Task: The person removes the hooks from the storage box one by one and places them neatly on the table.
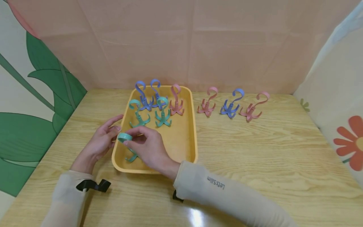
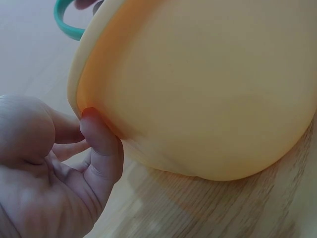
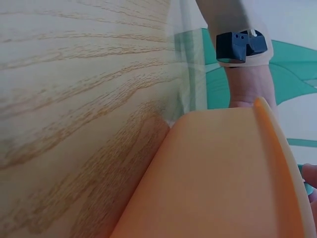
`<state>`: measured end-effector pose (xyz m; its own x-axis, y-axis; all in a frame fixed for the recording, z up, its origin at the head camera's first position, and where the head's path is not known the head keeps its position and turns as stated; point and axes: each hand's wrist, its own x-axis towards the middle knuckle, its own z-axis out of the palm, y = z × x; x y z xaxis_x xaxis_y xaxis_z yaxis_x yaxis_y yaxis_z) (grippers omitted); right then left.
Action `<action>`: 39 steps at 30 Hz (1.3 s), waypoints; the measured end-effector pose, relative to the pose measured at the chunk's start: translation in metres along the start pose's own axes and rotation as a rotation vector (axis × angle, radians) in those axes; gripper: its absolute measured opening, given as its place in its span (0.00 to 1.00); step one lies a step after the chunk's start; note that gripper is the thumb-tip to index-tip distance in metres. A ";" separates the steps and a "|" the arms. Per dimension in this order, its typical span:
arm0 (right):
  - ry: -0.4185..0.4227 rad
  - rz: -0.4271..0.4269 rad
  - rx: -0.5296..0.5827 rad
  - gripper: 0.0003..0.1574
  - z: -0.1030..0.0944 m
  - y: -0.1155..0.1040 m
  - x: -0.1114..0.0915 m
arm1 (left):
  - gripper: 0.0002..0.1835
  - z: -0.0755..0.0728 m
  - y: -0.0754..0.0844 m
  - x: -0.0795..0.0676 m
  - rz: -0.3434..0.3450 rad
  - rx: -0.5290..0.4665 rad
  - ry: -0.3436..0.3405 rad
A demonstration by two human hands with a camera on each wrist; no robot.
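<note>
In the head view my right hand (image 1: pixel 150 145) pinches a turquoise rotating hook hanger (image 1: pixel 124 137) by its curved top, over the front left of the yellow tray (image 1: pixel 195 138). Its lower prongs show below the hand; the middle is hidden. My left hand (image 1: pixel 100 142) holds the tray's left side, with curled fingertips (image 2: pixel 99 131) against the outer wall just under the rim. Two more turquoise hangers (image 1: pixel 163 118) (image 1: pixel 139 119), two blue hangers (image 1: pixel 146 104) (image 1: pixel 157 97) and a pink hanger (image 1: pixel 176 107) stand inside the tray.
Right of the tray, a pink hanger (image 1: pixel 207 107), a blue hanger (image 1: pixel 230 108) and another pink hanger (image 1: pixel 250 112) stand in a row on the wooden table (image 1: pixel 255 151). A pink cloth backdrop (image 1: pixel 193 44) borders the table's far edge.
</note>
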<state>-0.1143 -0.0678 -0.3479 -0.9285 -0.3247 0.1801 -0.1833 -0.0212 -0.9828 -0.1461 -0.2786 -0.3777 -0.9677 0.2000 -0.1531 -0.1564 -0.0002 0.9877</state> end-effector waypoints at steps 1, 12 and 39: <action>-0.001 -0.001 0.005 0.12 0.000 0.000 0.000 | 0.30 0.000 0.000 0.000 0.001 0.002 -0.001; 0.002 -0.010 0.004 0.11 -0.010 -0.006 -0.003 | 0.30 0.002 0.002 0.002 -0.011 -0.010 0.000; -0.012 -0.090 0.017 0.13 -0.055 -0.032 -0.020 | 0.31 0.001 0.000 -0.002 0.011 0.012 0.015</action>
<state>-0.1078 -0.0087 -0.3182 -0.9045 -0.3325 0.2671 -0.2600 -0.0664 -0.9633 -0.1439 -0.2775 -0.3769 -0.9723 0.1852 -0.1425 -0.1432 0.0096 0.9896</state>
